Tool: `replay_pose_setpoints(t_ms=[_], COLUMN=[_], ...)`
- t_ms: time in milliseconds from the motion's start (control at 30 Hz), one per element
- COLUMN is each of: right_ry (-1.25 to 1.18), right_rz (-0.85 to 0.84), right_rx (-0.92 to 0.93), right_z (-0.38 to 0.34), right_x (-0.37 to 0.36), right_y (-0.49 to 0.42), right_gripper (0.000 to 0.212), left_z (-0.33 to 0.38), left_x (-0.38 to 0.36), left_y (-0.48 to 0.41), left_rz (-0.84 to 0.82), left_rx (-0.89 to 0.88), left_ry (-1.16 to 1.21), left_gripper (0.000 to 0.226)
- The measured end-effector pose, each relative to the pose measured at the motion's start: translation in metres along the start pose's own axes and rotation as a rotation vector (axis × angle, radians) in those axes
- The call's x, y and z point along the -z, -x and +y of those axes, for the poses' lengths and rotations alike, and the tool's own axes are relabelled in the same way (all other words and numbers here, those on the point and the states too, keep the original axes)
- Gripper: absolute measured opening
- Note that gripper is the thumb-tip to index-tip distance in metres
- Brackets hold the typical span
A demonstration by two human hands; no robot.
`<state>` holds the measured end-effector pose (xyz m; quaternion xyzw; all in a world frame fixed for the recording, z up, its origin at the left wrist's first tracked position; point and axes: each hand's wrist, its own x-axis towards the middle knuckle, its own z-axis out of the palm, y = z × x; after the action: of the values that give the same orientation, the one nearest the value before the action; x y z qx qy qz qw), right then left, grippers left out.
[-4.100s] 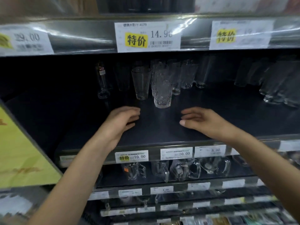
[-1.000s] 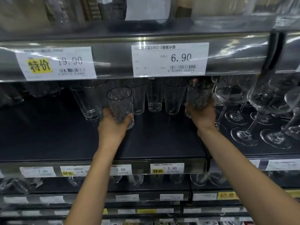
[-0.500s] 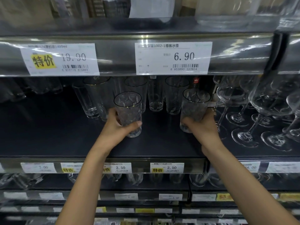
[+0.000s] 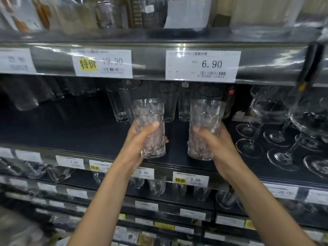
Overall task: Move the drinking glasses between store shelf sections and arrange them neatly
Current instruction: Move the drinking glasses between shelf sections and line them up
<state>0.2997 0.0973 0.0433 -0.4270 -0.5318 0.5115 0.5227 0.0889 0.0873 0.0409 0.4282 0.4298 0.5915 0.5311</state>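
From the head camera, the left hand (image 4: pixel 140 139) wraps its thumb and fingers around the lower half of an upright textured glass (image 4: pixel 149 114). Beside it, the right hand (image 4: pixel 214 142) grasps a second textured glass (image 4: pixel 204 114) the same way. Both glasses are over the front of the dark shelf (image 4: pixel 71 128); whether their bases touch it is unclear. Plain tumblers (image 4: pixel 122 105) stand just behind the hands, wine glasses (image 4: pixel 252 137) stand right of the right hand, and a 6.90 price tag (image 4: pixel 202 65) hangs above.
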Motion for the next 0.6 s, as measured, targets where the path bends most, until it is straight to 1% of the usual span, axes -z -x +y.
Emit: replay_pose_setpoints(t_ms=[67,100,133,167,200,233,300,333,367,400,433,467,500,600], right_ry=[-0.107,-0.145,-0.177,-0.205,-0.233,-0.253,-0.283,-0.289,-0.302,-0.317,-0.329,-0.327,-0.328,-0.33], right_rz=[-0.069,-0.092,-0.121,-0.151,-0.19,-0.229,-0.3,-0.336,-0.375,-0.425,-0.471,-0.508,-0.524,-0.605], right_rx=[-0.05,-0.068,-0.096,-0.134,-0.155,-0.17,-0.228,-0.241,-0.235,-0.226,-0.233,-0.251,-0.261,-0.268], right_z=[-0.004,-0.005,-0.003,-0.002,0.001,0.002,0.007,0.009,0.009,0.01,0.011,0.012,0.013,0.014], right_x=[-0.009,-0.015,-0.02,-0.027,-0.034,-0.043,-0.063,-0.075,-0.087,-0.099,-0.112,-0.125,-0.136,-0.18], right_y=[0.008,0.013,0.016,0.02,0.023,0.028,0.035,0.038,0.042,0.045,0.048,0.052,0.054,0.065], right_gripper=[0.047,0.055,0.068,0.08,0.084,0.084,0.097,0.1,0.093,0.08,0.071,0.07,0.073,0.083], left_z=[0.004,0.005,0.006,0.006,0.006,0.007,0.009,0.011,0.014,0.017,0.021,0.025,0.028,0.04], left_x=[0.0,0.002,0.004,0.007,0.012,0.016,0.028,0.036,0.043,0.05,0.058,0.067,0.074,0.103], left_y=[0.021,0.032,0.043,0.054,0.064,0.075,0.097,0.108,0.118,0.128,0.138,0.148,0.156,0.183], left_rz=[0.021,0.035,0.051,0.078,0.107,0.143,0.234,0.285,0.331,0.368,0.4,0.424,0.438,0.522], left_rx=[0.018,0.015,0.004,-0.007,-0.017,-0.024,-0.035,-0.044,-0.049,-0.055,-0.065,-0.078,-0.084,-0.093], left_ry=[0.083,0.094,0.097,0.102,0.103,0.098,0.079,0.064,0.048,0.027,0.006,-0.008,-0.01,0.004], left_gripper=[0.095,0.108,0.115,0.116,0.114,0.111,0.103,0.097,0.093,0.089,0.084,0.078,0.073,0.074])
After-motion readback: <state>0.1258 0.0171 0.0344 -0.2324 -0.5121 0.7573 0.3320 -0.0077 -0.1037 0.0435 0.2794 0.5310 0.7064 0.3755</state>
